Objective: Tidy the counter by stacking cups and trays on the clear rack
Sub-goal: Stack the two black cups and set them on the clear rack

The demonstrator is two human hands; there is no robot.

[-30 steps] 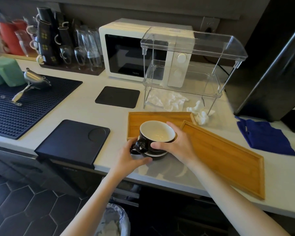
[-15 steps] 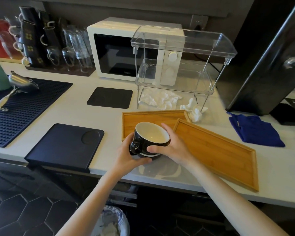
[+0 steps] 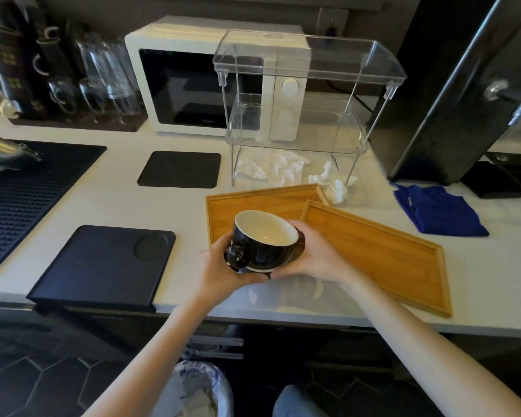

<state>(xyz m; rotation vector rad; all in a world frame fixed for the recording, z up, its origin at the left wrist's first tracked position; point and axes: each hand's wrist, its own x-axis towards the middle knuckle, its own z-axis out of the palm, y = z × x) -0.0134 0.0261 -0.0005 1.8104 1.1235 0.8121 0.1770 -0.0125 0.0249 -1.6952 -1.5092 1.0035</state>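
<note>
Cradling the black cup [image 3: 265, 245], both hands' fingers [image 3: 286, 273] curled beneath.

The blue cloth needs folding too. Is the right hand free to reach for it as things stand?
Probably not yet: the right hand and left hand both hold the black cup. The blue cloth itself lies uncovered.

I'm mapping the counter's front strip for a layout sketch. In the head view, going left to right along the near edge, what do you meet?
ribbed black mat → dark blue tray → left hand → black cup → right hand → nearer bamboo tray → blue cloth
</note>
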